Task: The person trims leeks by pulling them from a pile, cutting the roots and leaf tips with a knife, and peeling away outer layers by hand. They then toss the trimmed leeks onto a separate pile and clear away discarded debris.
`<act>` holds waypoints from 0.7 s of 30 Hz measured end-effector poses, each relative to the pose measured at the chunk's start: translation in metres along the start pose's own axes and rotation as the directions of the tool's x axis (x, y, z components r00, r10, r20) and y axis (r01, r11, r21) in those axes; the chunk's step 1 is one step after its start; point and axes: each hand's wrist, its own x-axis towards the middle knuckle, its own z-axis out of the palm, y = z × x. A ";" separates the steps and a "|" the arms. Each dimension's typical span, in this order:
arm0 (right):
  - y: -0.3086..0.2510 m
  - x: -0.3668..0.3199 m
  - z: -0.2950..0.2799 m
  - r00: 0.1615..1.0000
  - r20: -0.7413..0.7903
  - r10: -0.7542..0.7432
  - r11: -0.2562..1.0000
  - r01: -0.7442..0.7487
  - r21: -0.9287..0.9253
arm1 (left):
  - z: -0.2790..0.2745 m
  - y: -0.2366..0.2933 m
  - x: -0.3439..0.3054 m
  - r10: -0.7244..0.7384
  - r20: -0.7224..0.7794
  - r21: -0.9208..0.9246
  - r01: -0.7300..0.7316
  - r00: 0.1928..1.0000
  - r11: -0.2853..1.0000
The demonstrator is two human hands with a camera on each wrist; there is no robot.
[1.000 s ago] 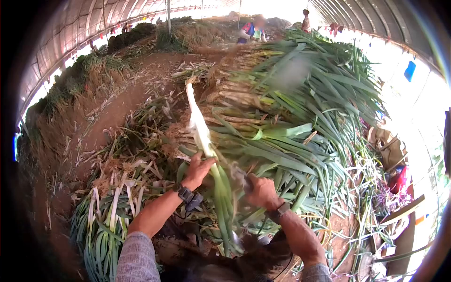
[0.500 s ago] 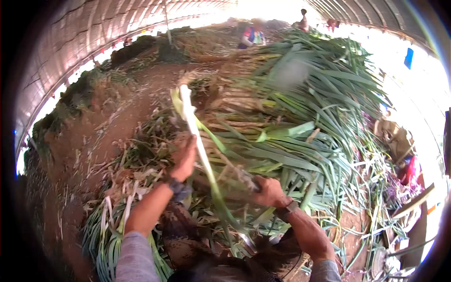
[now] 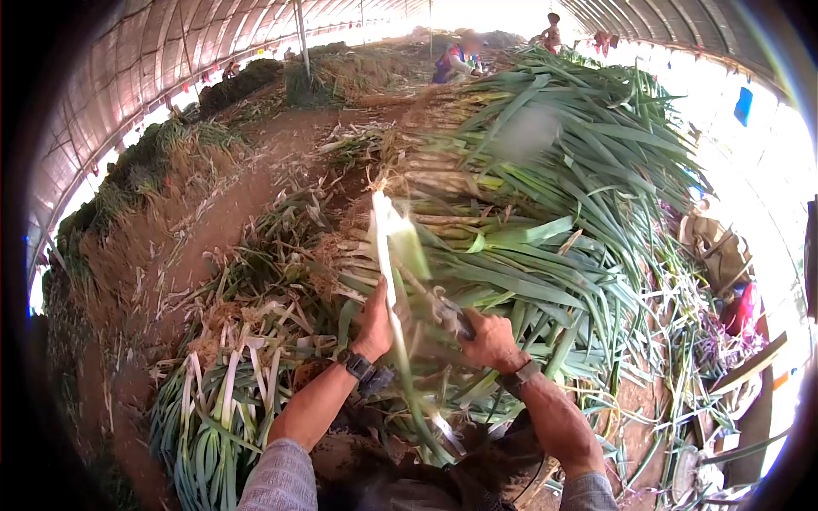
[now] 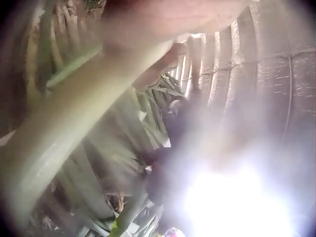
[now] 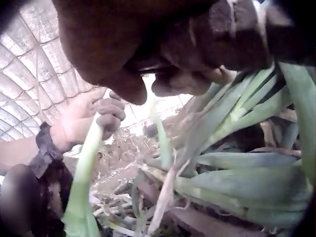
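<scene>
My left hand (image 3: pixel 375 324) grips a long green onion (image 3: pixel 381 234) partway along its pale shaft, roots upward and green leaves hanging toward my lap. In the left wrist view the shaft (image 4: pixel 74 116) runs close before the camera under the fingers. A blurred pale-green outer layer (image 3: pixel 412 252) stands away from the shaft on its right. My right hand (image 3: pixel 492 341) holds a grey tool (image 3: pixel 445 313) with a thin barrel, its tip angled toward the onion. In the right wrist view the curled right fingers hide most of the tool.
A large heap of green onions (image 3: pixel 545 264) spreads ahead and right, roots to the left. A bunch of onions (image 3: pixel 223 409) with whiter shafts lies at lower left. Leafy scraps (image 3: pixel 273 255) cover the soil. People (image 3: pixel 460 61) are farther back under the arched tunnel roof.
The left hand moved away from the onion and back, and now grips the shaft. The onion's root end shifted right, and the outer layer came loose. The right hand stayed nearly in place with the tool.
</scene>
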 end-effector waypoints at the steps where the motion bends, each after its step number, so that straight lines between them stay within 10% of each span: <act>1: -0.001 0.000 0.000 1.000 -0.027 -0.010 0.999 0.011 0.039 | -0.007 -0.005 0.003 0.002 -0.004 -0.005 -0.002 1.000 1.000; 21: 0.003 0.010 0.003 0.995 0.056 0.081 0.996 -0.079 -0.036 | -0.027 -0.046 -0.003 -0.058 -0.139 0.137 0.078 0.989 0.988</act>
